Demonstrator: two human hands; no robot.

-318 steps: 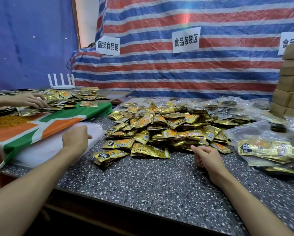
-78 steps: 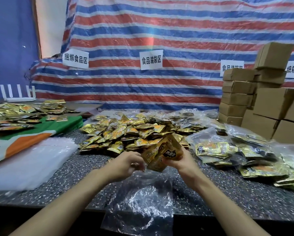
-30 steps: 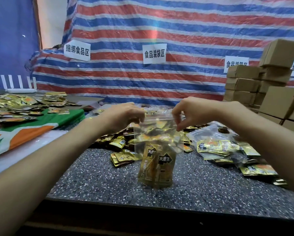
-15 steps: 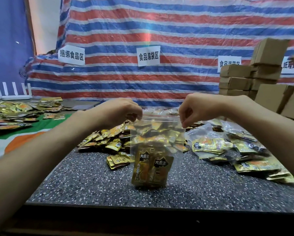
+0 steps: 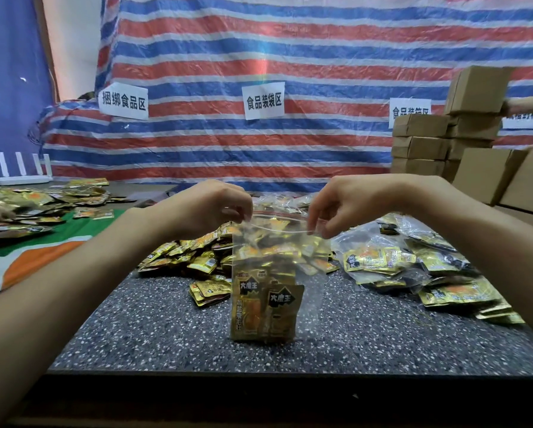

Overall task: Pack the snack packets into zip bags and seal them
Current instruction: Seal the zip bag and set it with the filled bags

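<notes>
With our left hand (image 5: 209,208) and our right hand (image 5: 345,202) we pinch the top corners of the bag (image 5: 277,251), which hangs between them with packets (image 5: 265,310) inside, above the table (image 5: 166,329), while a pile (image 5: 191,257) lies just beyond the left hand.

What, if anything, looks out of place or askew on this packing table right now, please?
Nothing looks spilled or torn. The left hand and right hand pinch the zip bag by its top corners, snack packets upright inside. Only the top cardboard box sits tilted on its stack at the far right.
</notes>
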